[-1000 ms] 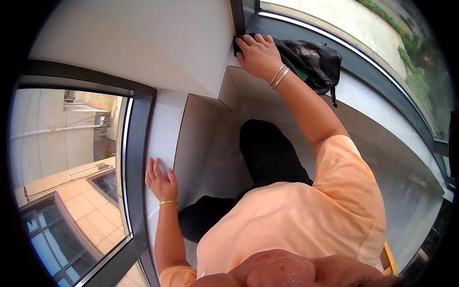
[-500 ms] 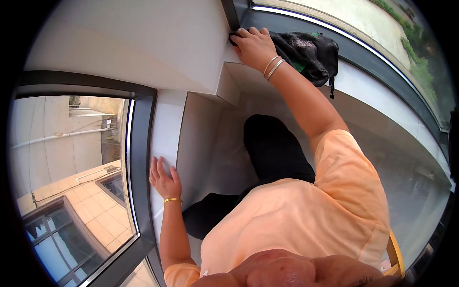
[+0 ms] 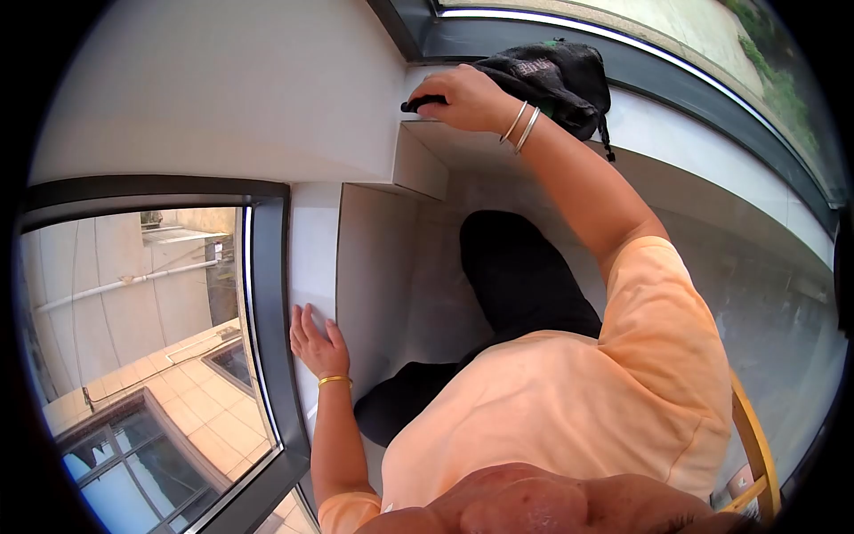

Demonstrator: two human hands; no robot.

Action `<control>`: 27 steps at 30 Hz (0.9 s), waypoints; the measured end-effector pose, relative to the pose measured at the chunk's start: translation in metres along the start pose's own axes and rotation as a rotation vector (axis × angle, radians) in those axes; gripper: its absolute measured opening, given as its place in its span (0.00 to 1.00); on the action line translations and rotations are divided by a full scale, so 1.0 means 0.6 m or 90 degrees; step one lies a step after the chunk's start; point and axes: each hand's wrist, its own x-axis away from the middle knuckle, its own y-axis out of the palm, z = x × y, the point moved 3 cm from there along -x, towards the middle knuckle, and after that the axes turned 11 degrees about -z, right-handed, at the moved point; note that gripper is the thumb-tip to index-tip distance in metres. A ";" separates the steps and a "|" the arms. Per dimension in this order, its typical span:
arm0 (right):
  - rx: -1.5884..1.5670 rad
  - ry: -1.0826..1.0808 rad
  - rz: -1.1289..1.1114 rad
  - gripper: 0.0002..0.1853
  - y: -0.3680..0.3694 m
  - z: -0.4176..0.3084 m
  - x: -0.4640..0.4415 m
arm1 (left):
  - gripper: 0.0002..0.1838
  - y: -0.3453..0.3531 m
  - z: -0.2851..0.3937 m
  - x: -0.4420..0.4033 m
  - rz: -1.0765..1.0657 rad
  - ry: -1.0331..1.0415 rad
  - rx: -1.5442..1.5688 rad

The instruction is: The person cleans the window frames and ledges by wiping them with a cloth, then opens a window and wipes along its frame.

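Head view: on the white sill point(image 3: 712, 153), the black cloth bundle point(image 3: 574, 84) lies at 1 o'clock, the left hand point(image 3: 322, 349) rests, fingers spread, at 8, and the right hand point(image 3: 470, 100) clamps a black end point(image 3: 418, 105) at 12, now nearer the sill's edge, suggesting pulling.

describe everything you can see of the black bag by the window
It's a dark, soft-looking bag, apparently fabric, creased and slumped on the white sill beside the dark window frame. A pale patterned patch shows on top, with hints of green at its edges. A thin black cord with a small end piece hangs at its right end. The right hand lies at its left end, curled around a black strip; whether that strip joins the bag is hidden. Contents are hidden.
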 end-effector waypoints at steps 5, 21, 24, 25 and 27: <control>-0.770 0.057 0.053 0.15 -0.039 0.065 0.009 | 0.26 -0.001 0.002 0.000 0.010 0.002 0.006; -0.881 0.012 0.082 0.16 -0.041 0.077 0.013 | 0.27 -0.003 0.001 0.001 0.024 0.000 0.013; -0.720 0.008 0.139 0.18 -0.045 0.073 0.025 | 0.27 -0.001 0.000 0.004 0.027 -0.006 0.009; -0.551 0.003 0.170 0.20 -0.054 0.050 0.035 | 0.27 0.000 0.000 0.003 0.026 -0.009 0.006; -0.218 0.019 0.135 0.24 -0.067 0.000 0.078 | 0.27 0.001 -0.001 0.002 0.029 -0.010 0.005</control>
